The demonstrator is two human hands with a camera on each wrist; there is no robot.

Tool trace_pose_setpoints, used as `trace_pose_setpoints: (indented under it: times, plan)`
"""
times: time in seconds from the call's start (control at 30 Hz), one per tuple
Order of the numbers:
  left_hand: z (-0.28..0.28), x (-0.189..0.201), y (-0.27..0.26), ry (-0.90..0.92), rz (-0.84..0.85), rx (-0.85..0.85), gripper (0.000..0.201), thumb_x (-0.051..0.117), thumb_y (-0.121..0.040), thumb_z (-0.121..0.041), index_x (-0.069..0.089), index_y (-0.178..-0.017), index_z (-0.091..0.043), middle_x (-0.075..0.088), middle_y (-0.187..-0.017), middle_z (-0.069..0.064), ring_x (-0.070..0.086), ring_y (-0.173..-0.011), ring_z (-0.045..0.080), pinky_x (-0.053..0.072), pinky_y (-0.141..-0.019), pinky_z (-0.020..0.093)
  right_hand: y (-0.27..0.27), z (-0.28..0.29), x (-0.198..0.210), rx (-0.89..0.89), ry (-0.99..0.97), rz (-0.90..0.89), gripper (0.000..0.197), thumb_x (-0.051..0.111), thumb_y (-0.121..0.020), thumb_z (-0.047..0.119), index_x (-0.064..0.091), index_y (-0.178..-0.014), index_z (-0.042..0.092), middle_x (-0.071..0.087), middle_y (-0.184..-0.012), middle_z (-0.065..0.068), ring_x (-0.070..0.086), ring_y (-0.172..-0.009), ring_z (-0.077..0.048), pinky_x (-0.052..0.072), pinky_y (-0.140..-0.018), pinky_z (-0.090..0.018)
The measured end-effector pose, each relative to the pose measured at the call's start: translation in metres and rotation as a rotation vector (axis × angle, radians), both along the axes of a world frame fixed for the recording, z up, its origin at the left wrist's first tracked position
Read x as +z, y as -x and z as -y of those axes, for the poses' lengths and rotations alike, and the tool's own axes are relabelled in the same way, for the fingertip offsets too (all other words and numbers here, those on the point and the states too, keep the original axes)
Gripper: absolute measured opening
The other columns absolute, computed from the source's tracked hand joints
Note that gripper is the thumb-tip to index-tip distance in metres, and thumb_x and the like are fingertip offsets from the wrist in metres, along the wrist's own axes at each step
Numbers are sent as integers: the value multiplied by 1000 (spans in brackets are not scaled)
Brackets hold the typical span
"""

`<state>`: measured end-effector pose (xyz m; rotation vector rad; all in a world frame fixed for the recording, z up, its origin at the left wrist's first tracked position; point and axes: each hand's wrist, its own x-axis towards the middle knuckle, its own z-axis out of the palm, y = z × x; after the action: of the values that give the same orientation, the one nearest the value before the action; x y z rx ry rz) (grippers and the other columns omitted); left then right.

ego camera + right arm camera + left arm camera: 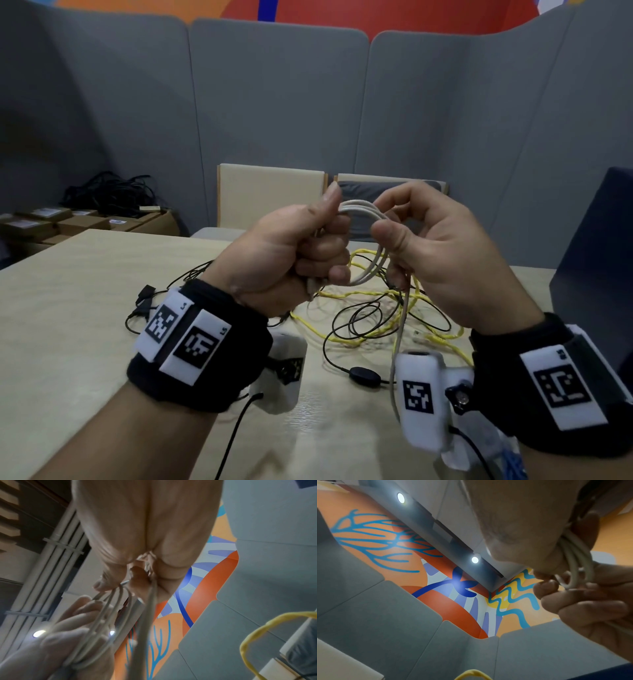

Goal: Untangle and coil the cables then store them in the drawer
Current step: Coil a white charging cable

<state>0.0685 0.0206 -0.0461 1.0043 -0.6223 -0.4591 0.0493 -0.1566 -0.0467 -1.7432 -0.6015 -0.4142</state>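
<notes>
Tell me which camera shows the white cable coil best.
The head view: the white cable coil spans between the left hand and right hand, its tail hanging toward the table. The left wrist view shows only a few loops; the right wrist view shows blurred strands.

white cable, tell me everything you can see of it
The white cable is a smooth, round, off-white cord, gathered into several loops held above the table. The left hand grips one side of the coil in a fist; the right hand pinches the other. Its loose tail hangs down past the right wrist.
</notes>
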Motion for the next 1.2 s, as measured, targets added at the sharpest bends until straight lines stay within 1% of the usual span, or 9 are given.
trace_pose_setpoints:
  times: [0.13, 0.27, 0.37, 0.47, 0.67, 0.8, 1.0, 1.1, 1.2]
  plan:
    - [-8, -3, -4, 29, 95, -117, 31, 50, -91, -36, 63, -70, -16, 17, -48, -9, 16, -41, 8, 39, -49, 18, 1, -1, -1, 52, -40, -31, 28, 72, -72, 45, 64, -85, 21, 43, -75, -2, 36, -49, -12, 34, -44, -32]
    - [-3, 3, -5, 422, -79, -99, 26, 45, -94, -27, 59, -87, -7, 40, -41, -6, 34, -33, 4, 50, -53, 18, -3, -6, -7, 14, -38, -88, 17, 58, -90, 29, 57, -93, 12, 44, -57, 12, 33, -46, -11, 35, -42, -29]
    - [-6, 8, -12, 740, -181, 32, 32, 39, -101, -25, 55, -105, 3, 49, -53, -5, 50, -44, 5, 56, -64, 21, -9, -9, -16, -93, 163, -135, 13, 56, -97, 11, 57, -99, 24, 50, -67, 9, 40, -44, -11, 39, -44, -30]
    - [-8, 10, -16, 823, -156, 279, 32, 30, -105, -22, 48, -112, 3, 45, -59, -3, 47, -50, 8, 55, -72, 23, -7, -16, -20, -127, 512, -114, 18, 59, -96, 22, 56, -109, 33, 57, -80, 5, 48, -46, -4, 42, -50, -26]
    - [13, -1, -15, 506, 169, 653, 23, 30, -105, -19, 43, -116, -2, 45, -60, -5, 48, -55, 9, 51, -78, 28, 10, -33, -14, -137, 820, -10, 13, 58, -95, 33, 58, -108, 33, 63, -82, 7, 55, -77, -9, 46, -70, -30]
    - [24, -18, -14, 117, 447, 718, 20, 31, -104, -9, 46, -117, -6, 44, -63, -4, 48, -60, 10, 50, -78, 24, 15, -24, -3, -281, 767, 113, 13, 61, -93, 30, 60, -84, 21, 59, -68, 6, 53, -66, -11, 39, -56, -22]
    - [22, -22, -13, -182, 532, 609, 19, 34, -104, -8, 51, -113, -7, 45, -64, -6, 45, -58, 1, 41, -60, 14, 18, -14, 5, -297, 673, 159, 13, 64, -89, 26, 66, -78, 21, 54, -56, 11, 50, -57, -6, 36, -52, -21]
    - [21, -19, -12, -162, 508, 634, 18, 35, -104, -10, 53, -107, -12, 46, -59, -12, 45, -57, 2, 42, -60, 14, 20, -16, 5, -269, 616, 167, 14, 65, -89, 25, 65, -76, 22, 55, -56, 10, 50, -56, -6, 37, -52, -19]
    - [17, -12, -15, 121, 289, 663, 22, 32, -105, -15, 52, -103, -9, 43, -55, -9, 46, -55, 9, 48, -70, 23, 21, -27, 0, -194, 742, 131, 14, 64, -91, 29, 62, -79, 21, 60, -64, 4, 52, -60, -9, 40, -55, -20]
